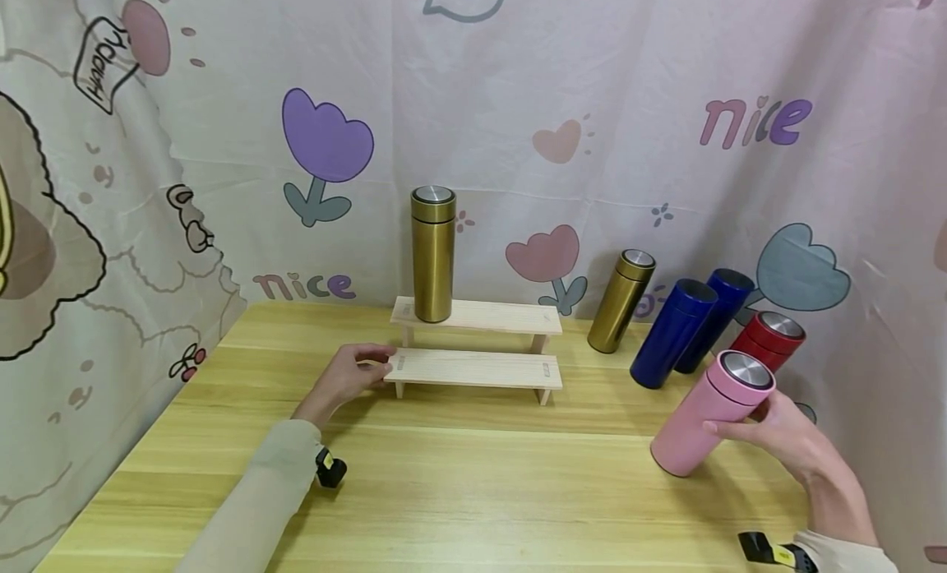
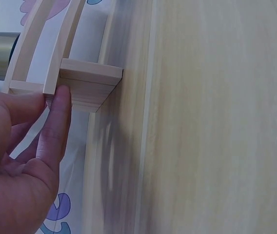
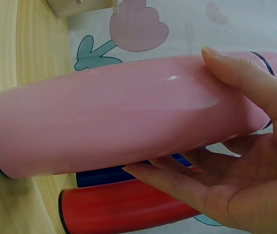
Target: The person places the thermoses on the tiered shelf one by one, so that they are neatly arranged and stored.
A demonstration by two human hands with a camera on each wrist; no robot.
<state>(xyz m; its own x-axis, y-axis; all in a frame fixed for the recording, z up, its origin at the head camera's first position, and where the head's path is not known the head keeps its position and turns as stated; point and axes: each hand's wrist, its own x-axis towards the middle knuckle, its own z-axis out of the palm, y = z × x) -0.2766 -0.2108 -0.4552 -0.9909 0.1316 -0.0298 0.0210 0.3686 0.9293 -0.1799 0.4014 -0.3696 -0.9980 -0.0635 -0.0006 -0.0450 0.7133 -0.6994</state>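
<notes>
Two sleeves (image 1: pixel 255 495) (image 1: pixel 851 554), two hands (image 1: pixel 349 374) (image 1: pixel 787 437), grips on one shelf (image 1: pixel 473 367) (left) and one pink flask (image 1: pixel 695 425) (right)

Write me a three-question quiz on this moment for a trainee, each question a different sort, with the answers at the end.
1. Multiple choice: which bottle does the right grip hold? (a) red (b) pink (c) blue
2. True or false: in the head view, the leftmost gold bottle stands on the front wooden shelf.
3. Count: how many blue bottles show in the head view?

Key:
1. b, the pink bottle.
2. False; it stands on the rear wooden shelf, toward that shelf's left end.
3. Two, both to the right of the other gold bottle.
</notes>
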